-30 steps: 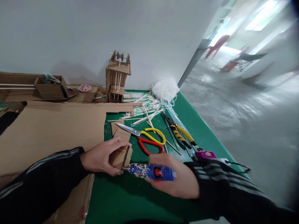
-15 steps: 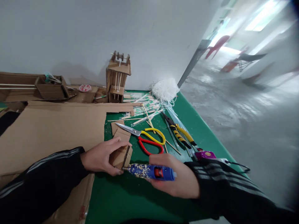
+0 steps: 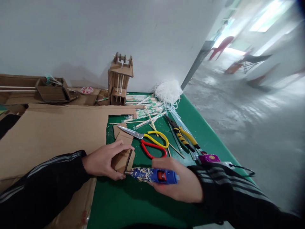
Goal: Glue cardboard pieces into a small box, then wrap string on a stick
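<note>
At lower centre, the left hand (image 3: 105, 160) pinches a cardboard piece (image 3: 121, 161) while the right hand (image 3: 184, 186) clasps a glue gun (image 3: 152, 175) whose nozzle (image 3: 128, 172) could slip and burn the nearby thumb (image 3: 116, 174).

My green table (image 3: 133, 203), and on it a large cardboard sheet (image 3: 66, 130), thin sticks (image 3: 151, 120), scissors (image 3: 140, 135), pliers (image 3: 181, 136).

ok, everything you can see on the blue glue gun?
The blue, plastic-looking glue gun has pale flaky mottling over its front half, a red part set in its rear section and a translucent stub at the back. Its slim metallic nozzle points left at the folded brown cardboard piece; contact is unclear. The bare right hand's grip holds it over the green table.
</note>
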Available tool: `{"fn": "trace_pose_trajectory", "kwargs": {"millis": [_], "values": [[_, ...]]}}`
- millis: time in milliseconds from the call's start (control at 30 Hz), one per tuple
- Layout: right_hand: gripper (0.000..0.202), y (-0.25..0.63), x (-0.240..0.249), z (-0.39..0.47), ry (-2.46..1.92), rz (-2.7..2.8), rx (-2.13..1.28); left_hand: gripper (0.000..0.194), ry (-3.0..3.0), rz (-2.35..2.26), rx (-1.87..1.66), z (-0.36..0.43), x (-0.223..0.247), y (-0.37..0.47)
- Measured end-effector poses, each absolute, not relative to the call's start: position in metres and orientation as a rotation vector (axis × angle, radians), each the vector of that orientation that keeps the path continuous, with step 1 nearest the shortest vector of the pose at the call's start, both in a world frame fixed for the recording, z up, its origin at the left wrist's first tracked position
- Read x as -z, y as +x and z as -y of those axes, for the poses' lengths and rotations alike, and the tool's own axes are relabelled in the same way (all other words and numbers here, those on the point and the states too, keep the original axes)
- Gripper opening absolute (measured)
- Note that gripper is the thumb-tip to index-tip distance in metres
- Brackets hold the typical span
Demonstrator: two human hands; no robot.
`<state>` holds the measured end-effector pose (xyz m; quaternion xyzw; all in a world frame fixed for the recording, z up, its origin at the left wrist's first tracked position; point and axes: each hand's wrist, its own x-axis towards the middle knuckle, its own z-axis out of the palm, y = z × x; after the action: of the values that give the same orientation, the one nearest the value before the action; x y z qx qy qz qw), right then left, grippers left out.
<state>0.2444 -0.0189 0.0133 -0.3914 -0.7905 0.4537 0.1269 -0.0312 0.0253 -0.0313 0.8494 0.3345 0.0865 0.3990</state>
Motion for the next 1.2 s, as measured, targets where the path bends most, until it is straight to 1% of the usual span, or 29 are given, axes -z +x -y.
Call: {"fn": "trace_pose_trajectory", "kwargs": {"millis": [300, 533, 600, 667, 733, 867, 1000, 1100, 1200], "values": [[0.024, 0.247, -0.018, 0.019, -1.154, 2.223, -1.340, 0.082, 2.139, -0.846, -0.252, -0.026, 0.032, -0.032], [0.021, 0.264, -0.021, 0.023, -1.437, 1.762, -1.236, 0.083, 2.201, -0.898, -0.344, -0.013, 0.024, -0.024], [0.025, 0.272, -0.017, 0.022, -1.509, 1.687, -1.236, 0.084, 2.330, -0.901, -0.397, -0.007, 0.027, -0.022], [0.033, 0.279, -0.012, 0.020, -1.560, 1.652, -1.221, 0.084, 2.554, -0.893, -0.482, -0.002, 0.032, -0.020], [0.043, 0.283, -0.007, 0.019, -1.553, 1.646, -1.204, 0.080, 2.784, -0.874, -0.564, 0.000, 0.038, -0.019], [0.048, 0.284, -0.004, 0.017, -1.506, 1.641, -1.197, 0.069, 2.988, -1.018, -0.590, 0.001, 0.044, -0.015], [0.050, 0.280, -0.004, 0.016, -1.501, 1.593, -1.230, 0.059, 2.948, -1.198, -0.403, 0.006, 0.047, -0.012], [0.049, 0.280, -0.001, 0.016, -1.501, 1.563, -1.245, 0.065, 2.888, -1.160, -0.384, 0.011, 0.048, -0.013], [0.047, 0.280, 0.001, 0.016, -1.488, 1.533, -1.256, 0.052, 2.856, -1.117, -0.322, 0.014, 0.044, -0.016]]}}
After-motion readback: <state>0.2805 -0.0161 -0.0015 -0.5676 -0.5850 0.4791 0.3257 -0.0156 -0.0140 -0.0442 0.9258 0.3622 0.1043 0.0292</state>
